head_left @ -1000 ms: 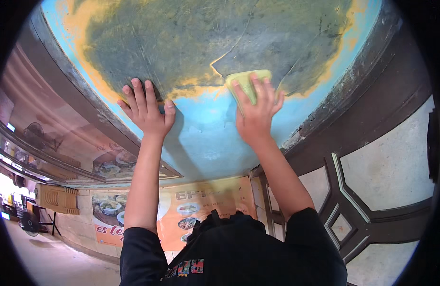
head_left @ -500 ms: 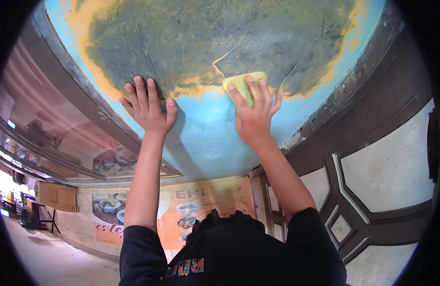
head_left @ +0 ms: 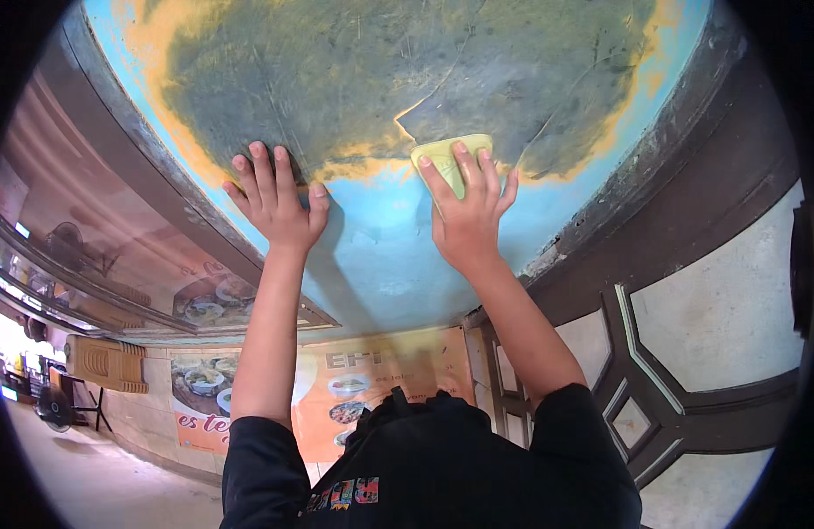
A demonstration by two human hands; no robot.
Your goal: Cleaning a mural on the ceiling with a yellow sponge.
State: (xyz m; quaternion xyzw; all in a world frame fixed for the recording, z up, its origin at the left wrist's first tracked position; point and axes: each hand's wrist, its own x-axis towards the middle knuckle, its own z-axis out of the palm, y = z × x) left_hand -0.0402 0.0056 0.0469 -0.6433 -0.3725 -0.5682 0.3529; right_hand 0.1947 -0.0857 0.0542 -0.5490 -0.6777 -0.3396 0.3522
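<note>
As viewed from the head camera, both bare hands bear on a painted surface (head_left: 385, 225) that fills the area from the centre up to 12 o'clock. Its upper part carries a large dark grey-green patch (head_left: 336, 88) with a ragged orange border (head_left: 363, 167); light blue paint lies beyond it. A thin, crooked crack-like line (head_left: 442, 79) crosses the patch toward 12 o'clock.

The right hand (head_left: 468, 220), at 1 o'clock, holds a yellow-green pad (head_left: 447, 160) flat against the surface. The pad sits at the lower edge of the dark patch, just beside the bend in the line. Three fingers lie over the pad; the outermost finger stands off to the side, clear of its edge. The right thumb is hidden, so its exact grip cannot be confirmed.

The left hand (head_left: 283, 216), at 10 o'clock, is laid palm toward the surface with its fingers spread wide, holding nothing. Its longer fingers reach onto the dark patch, and it is well apart from the pad.

Surroundings noted: dark-framed glass (head_left: 107, 238) at 9 o'clock; stacked tan chairs (head_left: 107, 363) and a dark fan (head_left: 54, 407) at 8 o'clock; an orange banner (head_left: 314, 388) at 7 o'clock; a brown door with pale panels (head_left: 715, 300) at 3 o'clock.
</note>
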